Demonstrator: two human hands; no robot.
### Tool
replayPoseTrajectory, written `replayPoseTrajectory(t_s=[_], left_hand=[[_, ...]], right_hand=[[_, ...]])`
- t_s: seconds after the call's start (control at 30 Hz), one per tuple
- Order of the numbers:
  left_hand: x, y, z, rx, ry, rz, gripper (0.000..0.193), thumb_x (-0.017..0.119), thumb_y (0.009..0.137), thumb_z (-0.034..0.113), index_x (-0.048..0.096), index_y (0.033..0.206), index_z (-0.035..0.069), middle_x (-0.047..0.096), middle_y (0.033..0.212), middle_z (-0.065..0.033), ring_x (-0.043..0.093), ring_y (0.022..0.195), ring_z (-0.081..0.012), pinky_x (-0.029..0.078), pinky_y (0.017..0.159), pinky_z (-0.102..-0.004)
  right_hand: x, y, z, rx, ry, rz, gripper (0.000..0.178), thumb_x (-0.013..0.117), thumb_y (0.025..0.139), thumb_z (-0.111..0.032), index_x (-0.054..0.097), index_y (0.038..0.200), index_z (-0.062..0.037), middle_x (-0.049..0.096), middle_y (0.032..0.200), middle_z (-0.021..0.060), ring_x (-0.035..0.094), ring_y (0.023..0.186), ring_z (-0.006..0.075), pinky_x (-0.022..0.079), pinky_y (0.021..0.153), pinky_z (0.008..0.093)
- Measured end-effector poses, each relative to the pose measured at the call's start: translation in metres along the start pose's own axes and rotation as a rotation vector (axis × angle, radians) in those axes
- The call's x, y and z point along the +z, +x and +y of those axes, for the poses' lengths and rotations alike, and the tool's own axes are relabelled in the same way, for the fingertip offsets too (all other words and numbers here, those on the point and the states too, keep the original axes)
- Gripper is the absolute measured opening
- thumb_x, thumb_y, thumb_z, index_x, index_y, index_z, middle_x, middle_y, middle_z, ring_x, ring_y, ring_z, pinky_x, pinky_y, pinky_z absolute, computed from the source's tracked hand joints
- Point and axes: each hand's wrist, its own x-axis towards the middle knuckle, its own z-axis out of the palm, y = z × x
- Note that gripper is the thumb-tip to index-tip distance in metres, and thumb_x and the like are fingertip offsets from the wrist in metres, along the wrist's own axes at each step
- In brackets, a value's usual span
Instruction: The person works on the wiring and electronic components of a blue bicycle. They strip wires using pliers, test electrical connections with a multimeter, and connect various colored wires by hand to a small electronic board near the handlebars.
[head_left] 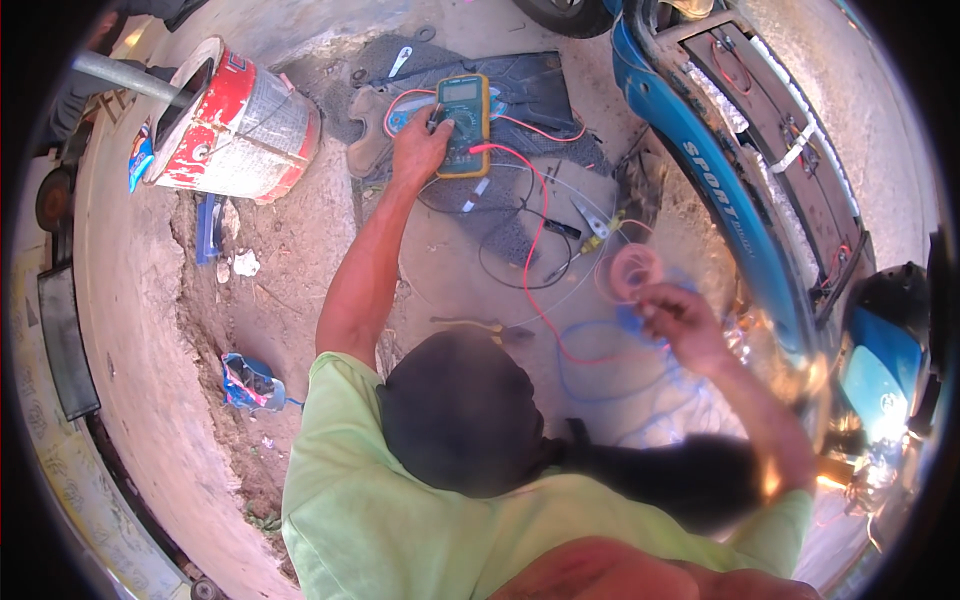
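A yellow-rimmed multimeter lies on a dark mat. My left hand is closed at its left side, the thumb over its face near the dial; a small dark shape shows between the fingers. From a red plug on the meter, a red lead curves down and right, beside a looping black lead. My right hand is blurred, its fingers curled together; what they hold, if anything, I cannot make out. Just beyond it is a pinkish coil of wire, with smeared blue strands below.
Pliers and a yellowish tool lie on the ground. A red-and-white bucket stands at the far left. To the right is a blue vehicle panel beside an open tray with wires. My dark-clothed knee rises in front.
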Motion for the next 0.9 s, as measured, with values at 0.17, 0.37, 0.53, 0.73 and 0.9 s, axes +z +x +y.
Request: replayPoseTrajectory(t_s=[0.17,0.37,0.53,0.73,0.9], left_hand=[[-0.009,-0.044,0.093,0.069,-0.206,-0.317,0.041,0.055,0.102,0.034,0.064,0.126,0.002,0.071,0.110,-0.0215,0.069,0.102,-0.0367,0.052,0.091,-0.0435],[0.014,-0.143,0.187,0.543,-0.532,-0.715,0.026,0.056,0.102,0.021,0.067,0.110,-0.002,0.070,0.094,-0.0170,0.068,0.090,-0.0299,0.051,0.080,-0.0406],[0.014,-0.157,0.213,0.443,-0.589,-0.832,0.023,0.058,0.101,0.017,0.067,0.109,-0.003,0.069,0.093,-0.0176,0.067,0.083,-0.0308,0.051,0.075,-0.0380],[0.021,-0.164,0.204,0.478,-0.588,-0.841,0.021,0.058,0.102,0.018,0.067,0.107,-0.001,0.067,0.090,-0.0156,0.065,0.079,-0.0293,0.051,0.073,-0.0378],[0.026,-0.167,0.205,0.506,-0.597,-0.811,0.020,0.059,0.102,0.017,0.067,0.108,0.000,0.066,0.091,-0.0153,0.064,0.080,-0.0283,0.050,0.074,-0.0399]], right_hand=[[0.000,-0.002,-0.004,-0.023,0.116,0.066,0.024,0.063,0.101,-0.008,0.066,0.125,-0.0037,0.069,0.099,0.0033,0.062,0.074,0.0096,0.050,0.065,0.0239],[0.010,0.007,-0.031,-0.026,0.207,0.122,0.024,0.060,0.103,-0.013,0.062,0.125,-0.0043,0.066,0.097,0.0027,0.061,0.074,0.0103,0.049,0.065,0.0254],[0.006,-0.003,-0.035,0.001,0.240,0.110,0.029,0.061,0.102,-0.021,0.061,0.125,-0.0044,0.066,0.100,0.0009,0.062,0.080,0.0097,0.050,0.069,0.0256],[0.012,0.003,-0.029,0.006,0.326,0.064,0.028,0.060,0.101,-0.018,0.062,0.124,-0.0031,0.065,0.103,0.0016,0.064,0.081,0.0101,0.051,0.070,0.0256],[0.013,-0.001,-0.025,-0.005,0.352,0.091,0.026,0.061,0.100,-0.016,0.064,0.122,-0.0032,0.063,0.108,0.0034,0.065,0.082,0.0109,0.052,0.069,0.0262]])
